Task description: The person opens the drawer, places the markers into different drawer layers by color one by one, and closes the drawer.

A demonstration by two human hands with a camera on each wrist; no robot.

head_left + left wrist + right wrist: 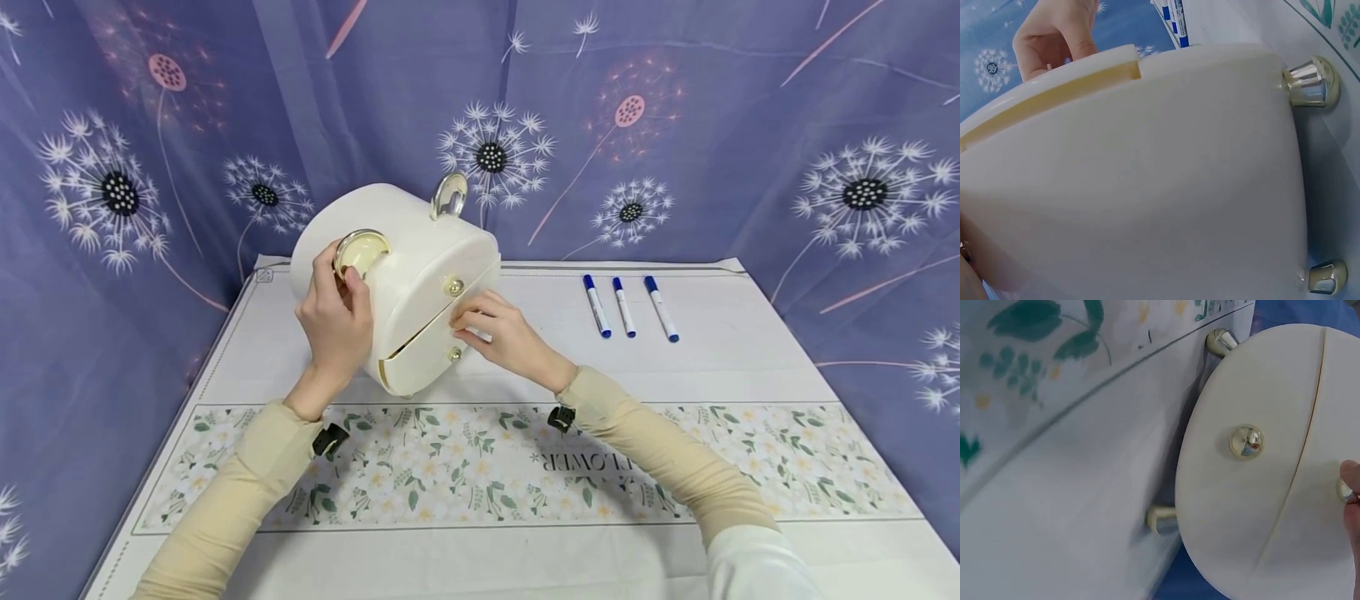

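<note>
A glossy white drawer box point(397, 267) with rounded sides is tilted on the table. My left hand point(333, 312) grips its gold-rimmed ear-shaped piece point(362, 250); the matching one point(450, 193) stands free on the far side. At the front, my right hand point(498, 333) pinches a small round gold knob point(1344, 489), mostly covered by fingers. Knobs also show above it point(453, 286) and below point(1247, 442). The drawer front being held sits slightly out from the body, with a narrow gap along its edge point(1085, 87). Short gold feet point(1313, 82) are visible underneath.
Three blue-capped markers point(625, 308) lie side by side on the right of the table. A floral printed strip point(450, 467) crosses the white tablecloth point(720, 350) in front. Purple dandelion-patterned curtain point(675, 100) stands close behind the box and along both sides.
</note>
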